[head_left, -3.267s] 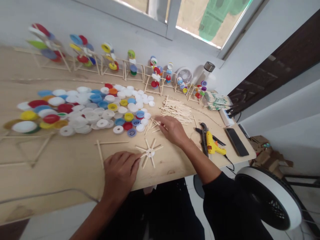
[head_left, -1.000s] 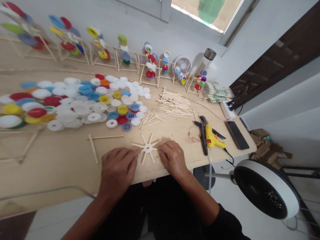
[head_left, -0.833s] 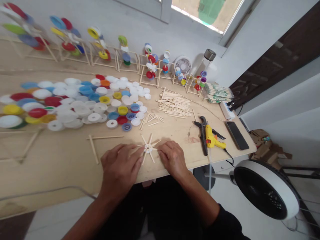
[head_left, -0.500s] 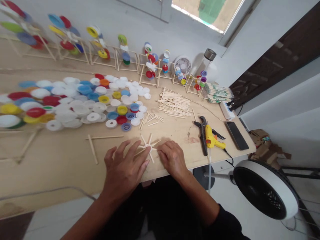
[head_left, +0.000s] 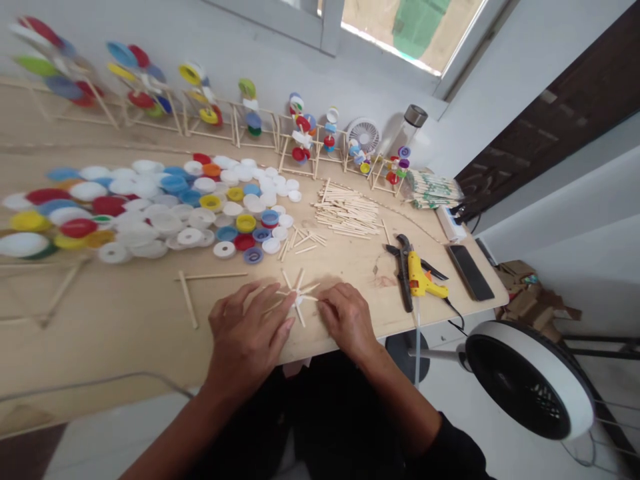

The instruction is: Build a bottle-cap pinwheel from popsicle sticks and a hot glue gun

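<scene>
- Up and to the left of my left fingers lay a spread of plastic bottle caps (head_left: 150,213). Nearer, just left of them, two loose sticks (head_left: 187,307) made an L on the wooden table (head_left: 100,347).
- My left hand (head_left: 247,333) lay flat with the fingers splayed wide, holding nothing. The tips rested on the left spokes of the stick star (head_left: 299,293).
- The stick star, short sticks fanned round a white cap hub, sat between my two sets of fingers. I judged I was settling its spokes, work that wanted a light, even press.
- My right hand (head_left: 347,320) curled at the right spoke. I could not tell whether it pinched or only touched.
- Beyond the star lay short sticks (head_left: 300,239) and a stick pile (head_left: 347,213). Well right of my fingers were pliers (head_left: 403,270), a yellow glue gun (head_left: 417,277) and a phone (head_left: 470,272). None of these crowded the star.
</scene>
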A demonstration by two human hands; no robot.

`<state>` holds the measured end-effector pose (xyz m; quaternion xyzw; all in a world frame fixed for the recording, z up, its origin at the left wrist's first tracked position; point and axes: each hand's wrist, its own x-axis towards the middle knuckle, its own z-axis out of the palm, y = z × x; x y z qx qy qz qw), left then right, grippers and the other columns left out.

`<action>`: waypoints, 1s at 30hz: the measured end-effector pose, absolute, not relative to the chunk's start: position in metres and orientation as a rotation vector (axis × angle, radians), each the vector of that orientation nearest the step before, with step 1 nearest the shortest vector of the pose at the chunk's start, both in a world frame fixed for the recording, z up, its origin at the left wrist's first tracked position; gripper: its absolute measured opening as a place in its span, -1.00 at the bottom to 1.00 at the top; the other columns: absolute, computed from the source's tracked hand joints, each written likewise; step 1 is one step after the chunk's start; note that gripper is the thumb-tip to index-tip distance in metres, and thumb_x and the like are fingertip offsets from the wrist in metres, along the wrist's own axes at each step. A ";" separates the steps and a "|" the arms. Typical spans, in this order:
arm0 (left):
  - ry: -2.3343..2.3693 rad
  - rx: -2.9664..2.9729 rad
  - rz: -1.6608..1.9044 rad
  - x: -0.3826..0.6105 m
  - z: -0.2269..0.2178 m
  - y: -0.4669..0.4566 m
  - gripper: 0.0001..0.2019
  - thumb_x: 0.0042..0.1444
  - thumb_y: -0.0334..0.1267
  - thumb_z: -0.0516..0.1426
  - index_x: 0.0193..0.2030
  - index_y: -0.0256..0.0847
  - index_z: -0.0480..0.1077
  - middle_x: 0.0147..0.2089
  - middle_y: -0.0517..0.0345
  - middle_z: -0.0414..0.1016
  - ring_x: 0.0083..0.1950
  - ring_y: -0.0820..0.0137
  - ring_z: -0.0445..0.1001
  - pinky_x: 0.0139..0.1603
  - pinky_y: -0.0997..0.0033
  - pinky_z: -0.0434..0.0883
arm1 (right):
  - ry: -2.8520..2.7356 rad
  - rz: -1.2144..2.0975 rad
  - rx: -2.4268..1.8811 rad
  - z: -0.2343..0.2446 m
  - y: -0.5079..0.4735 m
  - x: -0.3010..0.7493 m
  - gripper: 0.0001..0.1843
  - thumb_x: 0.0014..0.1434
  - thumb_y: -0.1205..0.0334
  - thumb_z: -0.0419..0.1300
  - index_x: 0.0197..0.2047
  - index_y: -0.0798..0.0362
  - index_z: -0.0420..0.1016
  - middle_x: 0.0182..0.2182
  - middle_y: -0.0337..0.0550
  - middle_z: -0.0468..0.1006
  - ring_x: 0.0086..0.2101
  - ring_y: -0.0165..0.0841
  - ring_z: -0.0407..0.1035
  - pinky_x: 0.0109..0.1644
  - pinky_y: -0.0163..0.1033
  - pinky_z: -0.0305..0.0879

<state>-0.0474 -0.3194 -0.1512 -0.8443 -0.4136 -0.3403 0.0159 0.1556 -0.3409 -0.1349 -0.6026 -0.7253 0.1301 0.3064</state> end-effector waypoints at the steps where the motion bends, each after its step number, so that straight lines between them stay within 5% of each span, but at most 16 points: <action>1: -1.307 -2.620 -1.123 -0.049 -0.150 -0.320 -0.70 0.24 -0.33 0.13 0.08 -0.13 0.54 0.05 -0.15 0.62 0.17 -0.14 0.43 0.08 -0.22 0.33 | -1.856 0.378 -1.597 -0.133 -0.343 0.155 -0.81 0.33 0.33 0.10 -0.28 0.03 0.52 -0.34 -0.11 0.54 -0.25 -0.24 0.38 -0.13 -0.18 0.29; 4: -1.445 -2.633 -1.414 -0.051 -0.140 -0.326 -0.75 0.24 -0.30 0.13 -0.01 -0.09 0.58 -0.10 -0.03 0.66 0.04 0.03 0.53 0.08 -0.05 0.43 | -1.618 0.543 -1.557 -0.126 -0.351 0.148 -0.84 0.28 0.32 0.14 -0.29 0.03 0.53 -0.37 -0.15 0.53 -0.29 -0.29 0.40 -0.18 -0.21 0.31; 8: -1.983 -2.794 -1.709 -0.045 -0.123 -0.338 -0.80 0.20 -0.11 0.17 -0.16 0.00 0.62 -0.25 0.20 0.68 -0.27 0.30 0.61 -0.21 0.33 0.55 | -1.375 0.790 -1.440 -0.113 -0.364 0.129 -0.88 0.21 0.33 0.19 -0.29 0.03 0.57 -0.41 -0.22 0.53 -0.36 -0.37 0.40 -0.25 -0.29 0.34; 14: -2.780 -2.585 -1.886 -0.032 -0.110 -0.345 -0.72 -0.04 0.08 0.29 -0.40 -0.08 0.61 -0.53 0.26 0.61 -0.48 0.31 0.57 -0.43 0.38 0.54 | -1.348 0.817 -1.399 -0.104 -0.374 0.107 -0.89 0.21 0.33 0.20 -0.30 0.03 0.58 -0.39 -0.21 0.58 -0.34 -0.38 0.44 -0.21 -0.30 0.40; 18: -2.616 -2.582 -1.922 -0.037 -0.112 -0.342 -0.70 0.03 0.08 0.27 -0.49 -0.10 0.53 -0.48 0.23 0.62 -0.44 0.29 0.58 -0.41 0.35 0.55 | -1.498 0.646 -1.423 -0.101 -0.375 0.121 -0.86 0.27 0.29 0.17 -0.21 0.00 0.58 -0.32 -0.16 0.62 -0.28 -0.33 0.49 -0.15 -0.23 0.45; 24: -2.005 -2.636 -1.557 -0.066 -0.133 -0.327 -0.74 0.20 0.06 0.17 -0.28 -0.05 0.51 -0.03 0.09 0.67 -0.02 0.15 0.62 0.06 0.06 0.55 | -1.534 -0.107 -1.774 -0.094 -0.384 0.240 -0.76 0.32 0.25 0.08 -0.05 0.00 0.55 -0.15 0.02 0.63 -0.09 -0.14 0.49 0.05 0.02 0.42; 30: -1.602 -2.776 -1.319 -0.066 -0.158 -0.327 -0.85 0.30 -0.12 0.10 -0.21 -0.04 0.47 -0.04 0.02 0.67 -0.03 0.14 0.64 0.04 0.01 0.51 | -1.861 -0.448 -2.093 -0.113 -0.393 0.339 -0.60 0.25 0.33 0.06 0.11 0.11 0.50 0.02 0.13 0.58 0.01 -0.05 0.42 0.10 0.08 0.38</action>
